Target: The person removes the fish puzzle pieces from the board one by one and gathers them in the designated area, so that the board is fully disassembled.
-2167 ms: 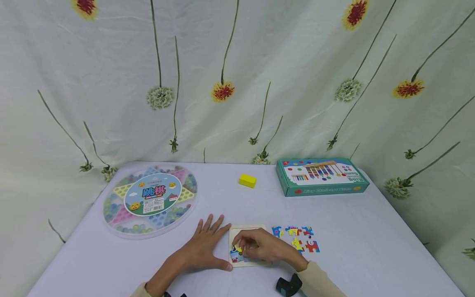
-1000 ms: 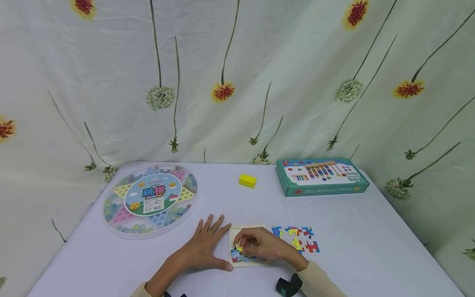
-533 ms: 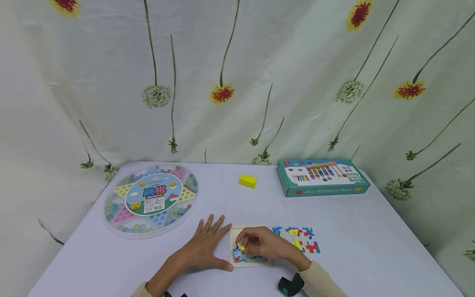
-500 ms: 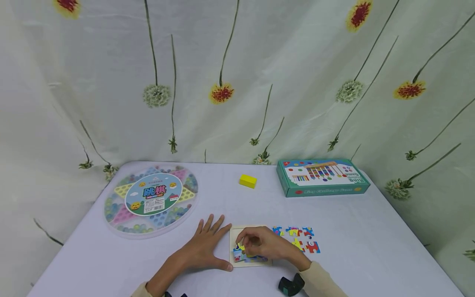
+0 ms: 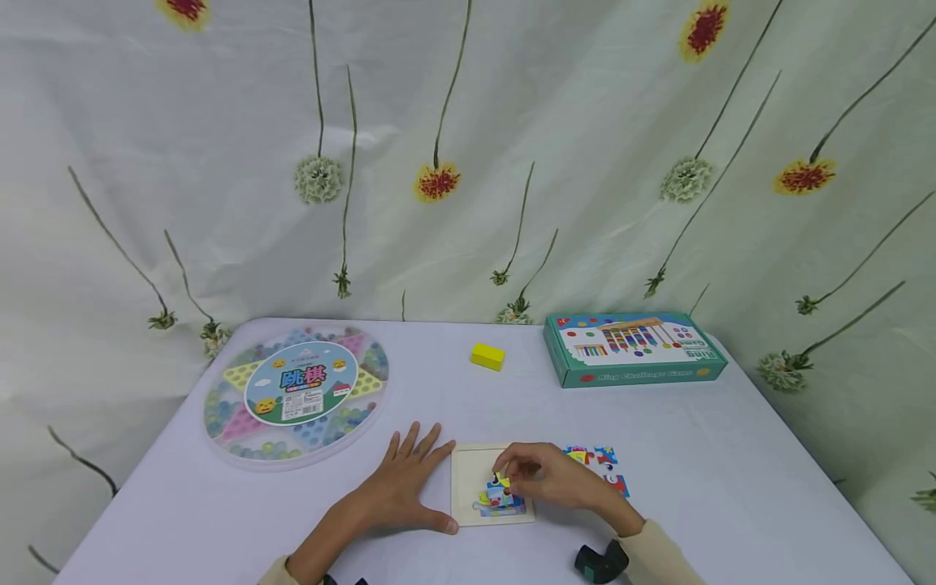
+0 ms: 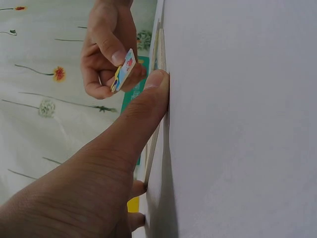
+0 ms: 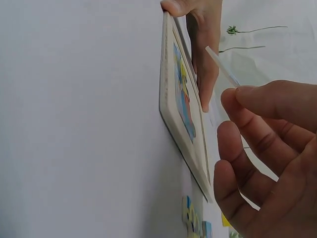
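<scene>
In the head view my right hand (image 5: 552, 475) pinches a colourful jigsaw piece (image 5: 497, 492) between thumb and finger above a pale puzzle board (image 5: 468, 465). The left wrist view shows the piece (image 6: 127, 69) tilted and clear of the board; in the right wrist view it appears edge-on. Joined pieces (image 5: 491, 512) lie in the board's lower right part, partly covered by the held piece and hand. My left hand (image 5: 409, 483) lies with fingers spread, its thumb and index finger touching the board's left edge.
Several loose jigsaw pieces (image 5: 605, 455) lie right of the board, some hidden behind my right hand. Farther back are a yellow block (image 5: 487, 356) and a green game box (image 5: 636, 349). A round Chinese checkers set (image 5: 300, 386) stands at the left. A flowered curtain hangs behind the table.
My right hand has moved right with the jigsaw piece, away from the board's left side, so more of the board shows. My left hand has stayed in place.
</scene>
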`<act>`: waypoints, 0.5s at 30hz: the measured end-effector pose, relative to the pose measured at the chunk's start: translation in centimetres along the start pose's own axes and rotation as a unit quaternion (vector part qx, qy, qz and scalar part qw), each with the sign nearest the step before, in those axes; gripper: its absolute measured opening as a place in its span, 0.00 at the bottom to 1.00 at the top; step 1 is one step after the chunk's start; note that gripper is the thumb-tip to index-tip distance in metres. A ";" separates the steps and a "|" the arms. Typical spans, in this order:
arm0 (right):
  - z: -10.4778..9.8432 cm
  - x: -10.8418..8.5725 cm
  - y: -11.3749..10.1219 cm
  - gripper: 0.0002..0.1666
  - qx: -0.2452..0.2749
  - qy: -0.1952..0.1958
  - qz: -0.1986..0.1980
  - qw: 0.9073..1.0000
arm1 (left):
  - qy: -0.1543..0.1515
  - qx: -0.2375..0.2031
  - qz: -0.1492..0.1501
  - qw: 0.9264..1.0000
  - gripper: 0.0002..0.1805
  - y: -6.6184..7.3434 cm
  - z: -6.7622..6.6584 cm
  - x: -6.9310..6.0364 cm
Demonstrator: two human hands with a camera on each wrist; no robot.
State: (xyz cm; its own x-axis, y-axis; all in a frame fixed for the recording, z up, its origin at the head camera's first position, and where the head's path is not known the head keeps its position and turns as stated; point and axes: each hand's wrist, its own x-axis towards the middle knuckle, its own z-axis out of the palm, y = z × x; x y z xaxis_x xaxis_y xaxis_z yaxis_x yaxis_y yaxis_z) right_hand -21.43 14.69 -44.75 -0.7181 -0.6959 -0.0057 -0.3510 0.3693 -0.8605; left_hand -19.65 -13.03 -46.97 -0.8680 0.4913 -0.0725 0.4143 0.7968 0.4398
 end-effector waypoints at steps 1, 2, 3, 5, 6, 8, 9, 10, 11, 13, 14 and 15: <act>-0.2 -0.3 0.1 0.13 0.001 0.002 0.001 1.000 | 0.000 -0.001 -0.001 1.000 0.62 0.0 0.0 0.0; -0.3 -0.5 0.2 0.13 0.001 0.005 0.003 1.000 | 0.000 0.000 -0.002 1.000 0.62 0.0 0.0 0.0; -0.4 -0.8 0.2 0.13 -0.001 0.008 0.004 1.000 | 0.000 0.000 -0.002 1.000 0.62 0.1 0.0 0.0; -0.7 -1.3 0.3 0.13 -0.001 0.014 0.012 1.000 | -0.002 -0.001 -0.004 1.000 0.62 0.1 0.0 0.0; -0.8 -1.6 0.4 0.13 0.000 0.017 0.013 1.000 | -0.002 -0.001 -0.005 1.000 0.62 0.1 0.0 0.0; -1.1 -2.2 0.5 0.13 -0.005 0.021 0.013 1.000 | -0.003 -0.003 -0.007 1.000 0.62 0.0 0.0 0.0; -1.3 -2.5 0.5 0.13 -0.010 0.024 0.013 1.000 | -0.004 -0.004 -0.008 1.000 0.63 0.0 0.0 0.0; -1.4 -2.8 0.6 0.13 -0.014 0.026 0.013 0.999 | -0.005 -0.005 -0.009 1.000 0.63 0.0 0.0 0.0; -1.5 -3.0 0.7 0.13 -0.016 0.027 0.010 0.999 | -0.006 -0.005 -0.008 1.000 0.63 0.0 0.0 0.0; -1.8 -3.5 1.0 0.12 -0.021 0.028 0.009 0.999 | -0.007 -0.007 -0.008 1.000 0.63 0.0 0.0 0.0; -1.9 -3.8 1.1 0.12 -0.023 0.029 0.012 0.999 | -0.008 -0.006 -0.007 1.000 0.63 -0.1 0.0 0.0; -2.0 -4.0 1.1 0.12 -0.025 0.030 0.015 0.999 | -0.008 -0.006 -0.007 1.000 0.63 -0.1 0.0 0.0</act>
State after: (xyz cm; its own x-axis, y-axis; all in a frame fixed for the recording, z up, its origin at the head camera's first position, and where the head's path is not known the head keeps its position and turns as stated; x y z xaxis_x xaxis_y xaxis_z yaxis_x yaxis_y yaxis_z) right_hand -20.16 19.17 -44.65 -0.7632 -0.6462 -0.0001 -0.3567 0.4215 -0.8337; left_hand -19.70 -13.09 -46.97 -0.8690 0.4860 -0.0926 0.3993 0.7994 0.4489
